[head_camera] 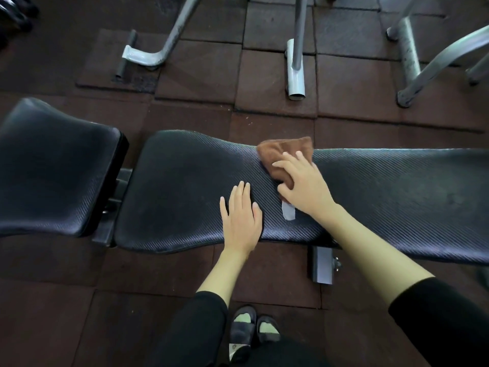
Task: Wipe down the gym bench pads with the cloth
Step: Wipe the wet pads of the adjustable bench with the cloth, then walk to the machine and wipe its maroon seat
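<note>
Right now we are wiping the long back pad [397, 197] of the gym bench. Our right hand [304, 186] is pressing the brown cloth [280, 152] flat against the pad near its far edge, fingers spread across the fabric, with a white tag [288, 214] poking out below the palm. Our left hand [242, 221] is lying flat on the same pad, fingers straight and close together, at about 7 o'clock from the cloth, apparently steadying us.

We are judging the job unfinished, though we cannot tell which stretches are already clean. The seat pad [53, 168] is sitting apart at 9 o'clock.

The next move is calling for a firm sweep along the ribbed surface, with the left hand lifting clear if the stroke is heading toward 9 o'clock.

As for containers, we are seeing none: no bucket, no spray bottle.
</note>
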The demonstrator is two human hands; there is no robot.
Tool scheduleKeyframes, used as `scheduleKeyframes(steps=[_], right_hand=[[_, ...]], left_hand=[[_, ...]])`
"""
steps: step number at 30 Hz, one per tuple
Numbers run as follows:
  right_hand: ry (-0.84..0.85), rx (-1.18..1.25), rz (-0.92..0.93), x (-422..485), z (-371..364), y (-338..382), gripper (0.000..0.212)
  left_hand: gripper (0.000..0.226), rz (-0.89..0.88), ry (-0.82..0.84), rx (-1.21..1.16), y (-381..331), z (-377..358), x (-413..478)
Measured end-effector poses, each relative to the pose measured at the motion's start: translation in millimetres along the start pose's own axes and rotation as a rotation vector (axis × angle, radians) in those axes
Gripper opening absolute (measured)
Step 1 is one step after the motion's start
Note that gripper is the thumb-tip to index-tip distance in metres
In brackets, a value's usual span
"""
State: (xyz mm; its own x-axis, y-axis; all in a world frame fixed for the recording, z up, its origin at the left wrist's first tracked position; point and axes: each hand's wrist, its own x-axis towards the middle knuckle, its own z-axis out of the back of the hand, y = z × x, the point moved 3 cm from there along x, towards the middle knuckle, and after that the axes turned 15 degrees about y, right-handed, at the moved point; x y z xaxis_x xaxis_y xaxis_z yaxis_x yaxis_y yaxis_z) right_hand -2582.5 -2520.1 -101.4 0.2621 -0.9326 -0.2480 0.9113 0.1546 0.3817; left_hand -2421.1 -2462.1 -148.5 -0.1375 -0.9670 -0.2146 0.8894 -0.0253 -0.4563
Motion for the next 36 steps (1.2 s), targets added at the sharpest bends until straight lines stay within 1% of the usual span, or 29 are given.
scheduleKeyframes(steps=[2,4,10,15,18,21,25,27,29,32,33,34,36], right_hand=[[-0.096,0.050,-0.139,-5,3,-5,0.051],[-0.117,0.069,-0.190,-6,4,-5,0.051],[0.028,0.097,-0.086,-23,-6,-2,0.052],[0.100,0.180,-0.052,-40,-7,7,0.049],[0.096,0.392,-0.053,-50,-1,9,0.048],[0.049,0.626,-0.116,-57,12,13,0.048],[-0.004,0.863,-0.171,-59,27,19,0.045],[0.001,0.985,-0.187,-60,30,24,0.046],[0.017,1.120,-0.224,-60,30,30,0.044],[0.102,1.373,-0.272,-63,25,45,0.040],[0.139,1.416,-0.272,-64,23,53,0.039],[0.167,1.407,-0.263,-65,22,60,0.039],[0.193,1.282,-0.210,-67,24,77,0.038]], left_hand=[[0.057,0.004,0.019,-0.004,-1,0,1],[0.058,0.004,0.032,-0.004,-2,0,1],[0.059,-0.005,0.041,-0.031,-1,0,0],[0.061,-0.004,0.043,-0.056,-3,5,-1],[0.060,0.010,0.039,-0.074,-4,11,-4],[0.061,0.030,0.025,-0.086,-5,20,-10],[0.061,0.054,-0.006,-0.106,-8,36,-19],[0.058,0.064,-0.018,-0.119,-10,47,-24],[0.050,0.076,-0.028,-0.138,-12,56,-29],[0.045,0.100,-0.060,-0.160,-11,73,-37],[0.045,0.110,-0.064,-0.162,-11,79,-41],[0.044,0.122,-0.068,-0.162,-9,85,-44],[0.044,0.150,-0.079,-0.156,-4,99,-53]])
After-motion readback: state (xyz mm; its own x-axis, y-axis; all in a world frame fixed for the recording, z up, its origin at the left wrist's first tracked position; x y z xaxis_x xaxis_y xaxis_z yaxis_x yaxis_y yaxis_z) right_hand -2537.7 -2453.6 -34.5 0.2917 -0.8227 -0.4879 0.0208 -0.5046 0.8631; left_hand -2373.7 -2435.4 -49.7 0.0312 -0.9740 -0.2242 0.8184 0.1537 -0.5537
